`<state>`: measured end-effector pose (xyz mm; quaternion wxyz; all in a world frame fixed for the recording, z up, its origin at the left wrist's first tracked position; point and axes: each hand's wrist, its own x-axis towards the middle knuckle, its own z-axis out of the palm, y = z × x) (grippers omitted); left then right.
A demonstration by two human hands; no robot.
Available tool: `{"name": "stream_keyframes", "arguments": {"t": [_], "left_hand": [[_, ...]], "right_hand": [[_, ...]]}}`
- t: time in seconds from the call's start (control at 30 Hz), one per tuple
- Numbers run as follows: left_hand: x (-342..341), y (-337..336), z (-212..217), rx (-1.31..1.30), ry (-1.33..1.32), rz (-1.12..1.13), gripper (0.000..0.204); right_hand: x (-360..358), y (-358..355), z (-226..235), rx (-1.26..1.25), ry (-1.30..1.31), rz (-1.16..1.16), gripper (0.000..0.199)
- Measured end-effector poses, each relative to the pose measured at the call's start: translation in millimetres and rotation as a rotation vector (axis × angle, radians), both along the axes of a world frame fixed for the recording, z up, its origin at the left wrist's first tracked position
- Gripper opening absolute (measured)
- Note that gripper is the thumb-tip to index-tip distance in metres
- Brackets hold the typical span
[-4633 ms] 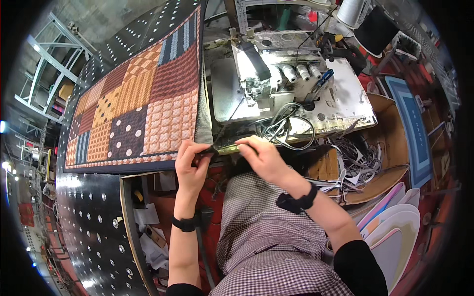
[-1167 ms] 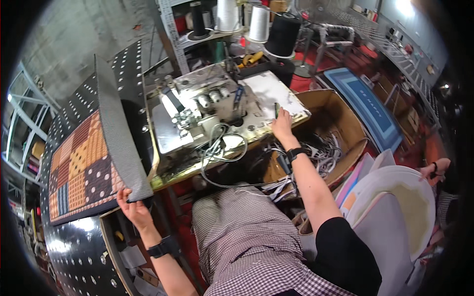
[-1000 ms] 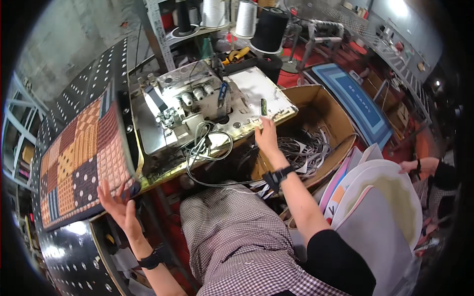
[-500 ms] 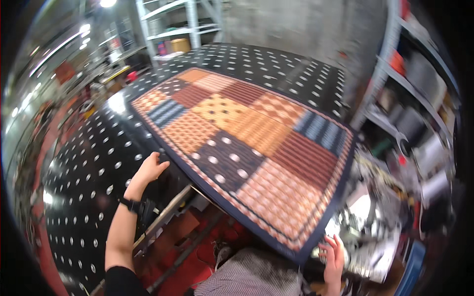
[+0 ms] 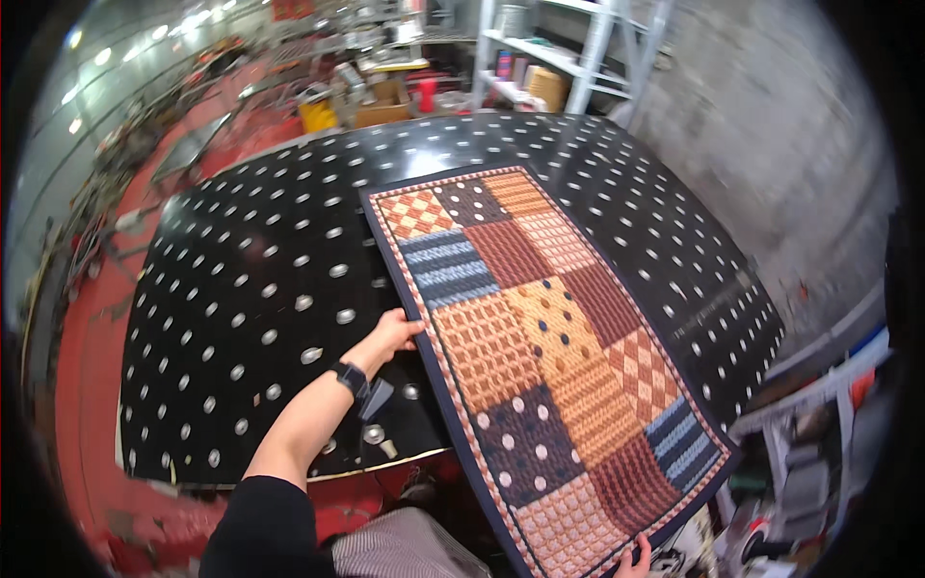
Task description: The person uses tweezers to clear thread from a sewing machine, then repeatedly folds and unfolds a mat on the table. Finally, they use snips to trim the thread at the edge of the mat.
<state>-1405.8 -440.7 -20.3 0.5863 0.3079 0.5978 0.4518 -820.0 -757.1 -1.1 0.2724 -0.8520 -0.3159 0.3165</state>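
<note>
A patchwork-patterned mat point(image 5: 549, 332) with a dark navy border lies slantwise over the black table, its near end hanging past the table's edge. My left hand point(image 5: 393, 332) grips its left border about midway along, the thumb on top and the other fingers partly hidden beneath. At the lower rim of the view, my right hand point(image 5: 633, 561) pinches the mat's near edge by the right corner; only some fingertips show. A black watch point(image 5: 352, 379) is on my left wrist.
The black table point(image 5: 241, 332) is dotted with pale round spots. Beyond it stand a grey metal shelf point(image 5: 540, 48) and a cardboard box point(image 5: 383, 101). Another rack point(image 5: 800, 414) with rolls and clutter is at the right, below a grey wall point(image 5: 771, 125). Red floor point(image 5: 106, 366) runs along the left.
My left hand, apart from the mat before, now holds its left border. The right hand has closed on the near edge. The view has turned left, and the mat appears more upright in it.
</note>
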Motion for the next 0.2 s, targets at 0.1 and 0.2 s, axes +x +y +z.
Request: {"name": "stream_keyframes", "arguments": {"t": [0.1,0.2], "left_hand": [[-6,-64,29,-0.126,-0.091,0.145,0.020],[13,-84,64,-0.265,-0.281,0.258,0.028]], "right_hand": [[-68,95,131,0.108,-0.132,0.268,0.035],[29,187,110,0.097,0.004,0.398,0.036]]}}
